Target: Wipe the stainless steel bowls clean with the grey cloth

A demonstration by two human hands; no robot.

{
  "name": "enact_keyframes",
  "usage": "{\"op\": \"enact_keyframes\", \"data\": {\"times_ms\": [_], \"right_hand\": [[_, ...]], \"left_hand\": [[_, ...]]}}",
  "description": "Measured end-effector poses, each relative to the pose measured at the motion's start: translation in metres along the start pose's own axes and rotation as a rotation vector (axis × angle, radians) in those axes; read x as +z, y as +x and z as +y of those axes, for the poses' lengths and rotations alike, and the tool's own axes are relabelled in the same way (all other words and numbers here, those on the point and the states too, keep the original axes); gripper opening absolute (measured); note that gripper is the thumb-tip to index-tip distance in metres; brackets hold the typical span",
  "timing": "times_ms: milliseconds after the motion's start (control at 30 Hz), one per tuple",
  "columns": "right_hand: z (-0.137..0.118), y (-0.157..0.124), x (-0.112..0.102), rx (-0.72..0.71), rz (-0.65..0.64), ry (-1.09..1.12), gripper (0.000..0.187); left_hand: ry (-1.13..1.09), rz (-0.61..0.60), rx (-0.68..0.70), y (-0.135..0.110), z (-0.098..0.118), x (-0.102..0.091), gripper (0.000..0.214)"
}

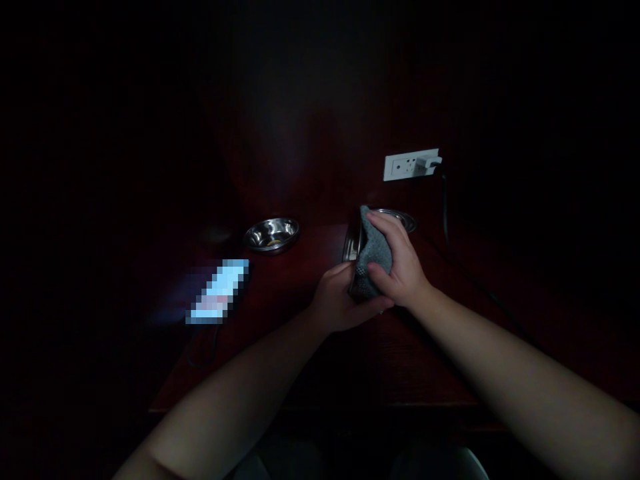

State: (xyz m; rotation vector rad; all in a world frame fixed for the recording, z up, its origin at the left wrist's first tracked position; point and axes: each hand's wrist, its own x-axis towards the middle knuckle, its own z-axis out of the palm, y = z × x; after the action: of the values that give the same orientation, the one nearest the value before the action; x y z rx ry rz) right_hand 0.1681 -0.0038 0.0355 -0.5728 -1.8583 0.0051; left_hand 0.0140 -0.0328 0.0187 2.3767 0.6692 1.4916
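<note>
My left hand (336,300) is closed on the lower edge of a shiny metal bowl (351,248), which is tilted up on its side. Most of this bowl is hidden behind my hands and the cloth. With fingers and thumb, my right hand (406,265) presses a grey-green cloth (376,257) against the bowl's right side. Just behind my right fingers, the rim of another metal dish (404,219) shows on the table. A second shiny bowl (273,235) stands upright to the left, with a small yellowish patch inside.
A lit phone (219,292), its screen blurred, lies on the left of the dark red table (290,347), a cable trailing from it. On the wall is a white socket (400,167) with a charger (429,161) and hanging black cord (445,207). The surroundings are very dark.
</note>
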Motion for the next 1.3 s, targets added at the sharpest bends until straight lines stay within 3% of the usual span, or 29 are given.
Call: {"op": "enact_keyframes", "data": {"times_ms": [300, 933, 1167, 1300], "right_hand": [[0.007, -0.001, 0.002, 0.012, 0.039, 0.028, 0.065], [0.017, -0.006, 0.006, 0.316, 0.060, 0.350, 0.054], [0.020, -0.007, 0.005, 0.342, 0.044, 0.367, 0.052], [0.018, -0.007, 0.004, 0.310, 0.036, 0.365, 0.051]], "left_hand": [[0.038, 0.005, 0.038, 0.001, -0.005, 0.002, 0.033], [0.092, -0.060, 0.032, 0.000, -0.002, 0.000, 0.024], [0.078, -0.051, 0.018, 0.000, 0.000, -0.002, 0.020], [0.003, -0.106, 0.015, 0.000, 0.000, -0.007, 0.024]]}}
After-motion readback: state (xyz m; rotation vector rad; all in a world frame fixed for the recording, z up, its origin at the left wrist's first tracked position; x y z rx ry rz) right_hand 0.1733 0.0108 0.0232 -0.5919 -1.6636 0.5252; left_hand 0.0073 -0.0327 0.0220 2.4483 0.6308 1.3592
